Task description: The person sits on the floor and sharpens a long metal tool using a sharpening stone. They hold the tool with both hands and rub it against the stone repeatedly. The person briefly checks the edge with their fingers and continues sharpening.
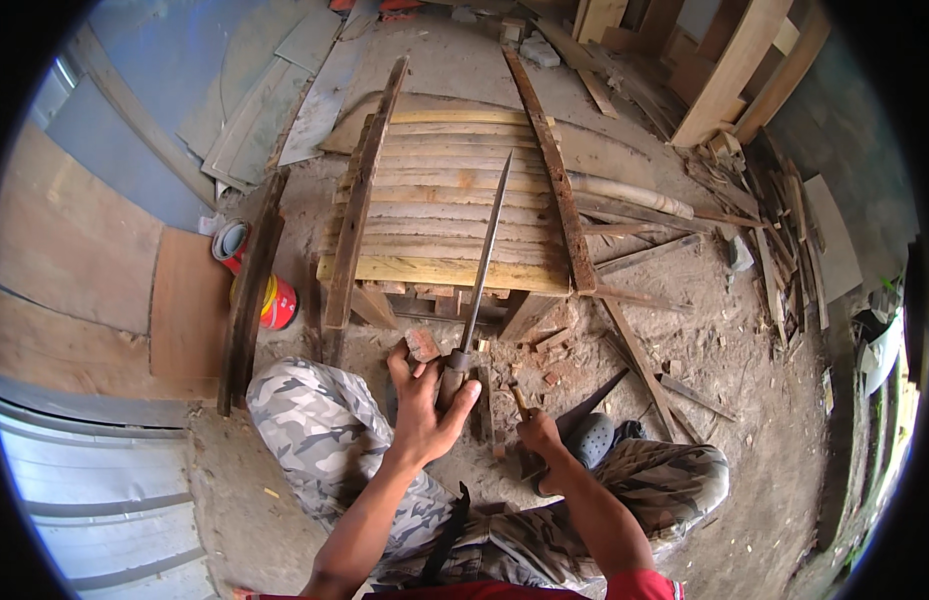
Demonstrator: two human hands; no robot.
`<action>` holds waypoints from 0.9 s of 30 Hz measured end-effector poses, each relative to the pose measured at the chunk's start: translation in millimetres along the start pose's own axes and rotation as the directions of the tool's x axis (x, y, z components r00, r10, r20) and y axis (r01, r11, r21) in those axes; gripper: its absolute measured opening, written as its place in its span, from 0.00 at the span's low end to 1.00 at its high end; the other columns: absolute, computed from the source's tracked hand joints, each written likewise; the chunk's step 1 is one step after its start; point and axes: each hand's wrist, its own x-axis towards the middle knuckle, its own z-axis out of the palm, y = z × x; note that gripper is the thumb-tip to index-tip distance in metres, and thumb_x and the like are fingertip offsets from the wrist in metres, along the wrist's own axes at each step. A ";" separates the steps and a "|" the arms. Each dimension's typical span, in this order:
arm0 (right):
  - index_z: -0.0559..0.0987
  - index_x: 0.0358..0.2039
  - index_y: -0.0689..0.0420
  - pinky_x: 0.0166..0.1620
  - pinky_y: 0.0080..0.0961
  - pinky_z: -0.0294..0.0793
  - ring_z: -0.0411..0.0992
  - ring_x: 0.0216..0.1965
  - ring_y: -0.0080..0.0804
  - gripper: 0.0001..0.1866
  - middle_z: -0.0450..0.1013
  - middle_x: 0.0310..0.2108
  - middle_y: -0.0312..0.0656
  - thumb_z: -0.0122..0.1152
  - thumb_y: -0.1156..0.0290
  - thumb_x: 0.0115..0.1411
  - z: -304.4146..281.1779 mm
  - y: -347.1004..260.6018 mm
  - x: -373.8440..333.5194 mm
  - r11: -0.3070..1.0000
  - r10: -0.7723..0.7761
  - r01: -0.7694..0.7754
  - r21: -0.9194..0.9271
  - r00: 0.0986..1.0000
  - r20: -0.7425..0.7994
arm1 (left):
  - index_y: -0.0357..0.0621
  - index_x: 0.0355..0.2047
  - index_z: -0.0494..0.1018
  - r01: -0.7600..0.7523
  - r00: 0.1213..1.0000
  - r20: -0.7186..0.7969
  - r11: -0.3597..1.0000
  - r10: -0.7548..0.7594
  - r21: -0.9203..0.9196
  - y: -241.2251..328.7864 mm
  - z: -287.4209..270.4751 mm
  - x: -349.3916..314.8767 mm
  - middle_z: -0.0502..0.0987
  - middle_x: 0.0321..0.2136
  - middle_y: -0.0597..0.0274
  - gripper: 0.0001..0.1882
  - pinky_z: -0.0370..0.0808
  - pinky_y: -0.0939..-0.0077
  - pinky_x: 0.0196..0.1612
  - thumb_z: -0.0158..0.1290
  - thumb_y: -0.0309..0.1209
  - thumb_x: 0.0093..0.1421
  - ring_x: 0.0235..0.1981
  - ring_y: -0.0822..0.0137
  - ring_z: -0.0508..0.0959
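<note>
My left hand (424,415) is closed around the thick wooden handle of a long tapered metal tool (487,240). Its narrow blade points up and away from me, over the wooden slats. Whether it is a chisel or a file I cannot tell. In my right hand (540,436), lower and to the right, is a thin wooden handle (520,402); what it belongs to is unclear. Just beyond my left fingers appears a reddish block (421,345). A dark pointed blade (590,398) lies beside a grey clog (590,440) on my foot.
Ahead stands a slatted wooden platform (454,190) with two dark beams (364,200) (554,170) laid across it. Red buckets (279,302) stand left behind an upright dark board (252,290). Scrap wood (774,230) is piled at right; chips and offcuts litter the dirt floor.
</note>
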 end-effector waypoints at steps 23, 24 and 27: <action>0.72 0.53 0.61 0.51 0.26 0.72 0.72 0.45 0.25 0.19 0.73 0.46 0.39 0.45 0.59 0.74 -104.0 -171.1 -125.2 0.186 -0.517 0.010 0.983 0.851 0.089 | 0.33 0.49 0.71 -0.042 0.999 -0.032 0.998 0.043 0.046 19.7 8.3 2.6 0.58 0.55 0.40 0.23 0.59 0.54 0.62 0.55 0.41 0.63 0.61 0.47 0.57; 0.71 0.54 0.61 0.51 0.26 0.72 0.72 0.45 0.25 0.20 0.73 0.46 0.38 0.45 0.58 0.74 -102.8 -170.7 -125.3 0.144 -0.532 -0.027 0.989 0.841 0.101 | 0.33 0.49 0.71 -0.042 0.998 -0.034 0.998 0.044 0.047 20.8 8.8 2.9 0.58 0.55 0.40 0.23 0.59 0.54 0.62 0.55 0.41 0.63 0.61 0.47 0.58; 0.72 0.51 0.60 0.49 0.27 0.71 0.71 0.42 0.26 0.19 0.72 0.43 0.37 0.42 0.59 0.74 -93.1 -169.6 -118.8 0.026 -0.558 -0.103 0.994 0.824 0.100 | 0.32 0.46 0.73 -0.028 0.999 -0.043 0.999 0.026 -0.043 22.0 13.3 3.5 0.56 0.57 0.33 0.24 0.57 0.51 0.62 0.56 0.43 0.63 0.61 0.43 0.55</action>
